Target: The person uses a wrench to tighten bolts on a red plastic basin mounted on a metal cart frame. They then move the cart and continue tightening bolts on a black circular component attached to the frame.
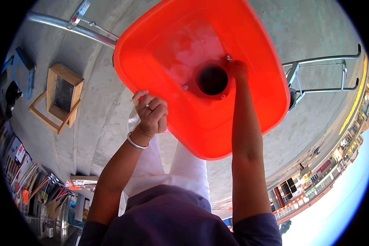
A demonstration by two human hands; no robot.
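Observation:
A large orange-red plastic hopper [205,135], with rounded corners and a round dark hole [212,79] in its floor, fills the upper middle. Bolt ends [185,87] stand around the hole. With its fingers curled, my left hand [151,111] holds the hopper's near left rim; it wears a ring and a bracelet. My right hand [240,70] reaches inside, its fingers closed at a silver bolt [229,58] on the far right side of the hole. Red glare blurs those fingertips. Whatever is under the hopper is hidden.
Metal tubes [92,35] reach the hopper from the left, and a tubular metal frame [324,61] stands on the right. A wooden stool [61,88] lies tipped on the concrete floor, with a blue object [22,74] beyond it. Shelves of goods [37,184] are at lower left.

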